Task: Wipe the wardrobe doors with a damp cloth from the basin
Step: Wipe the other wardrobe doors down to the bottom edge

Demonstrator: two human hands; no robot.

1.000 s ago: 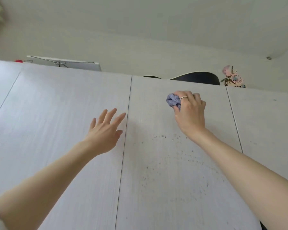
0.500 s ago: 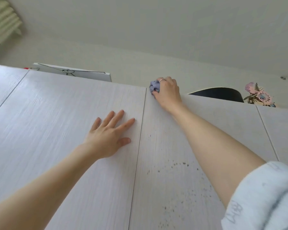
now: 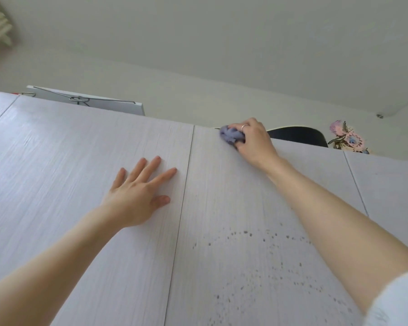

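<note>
- Pale wood-grain wardrobe doors (image 3: 57, 175), seen from below; dark specks dot the middle door.
- Right hand (image 3: 252, 140) grips a bunched lilac cloth (image 3: 230, 135) against the middle door's top edge.
- Left hand (image 3: 137, 194) lies flat, fingers spread, on the adjoining door beside the seam.

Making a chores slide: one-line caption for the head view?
Right hand presses a balled purple cloth to a wardrobe door's top edge; left hand lies flat on the neighbouring door.
</note>
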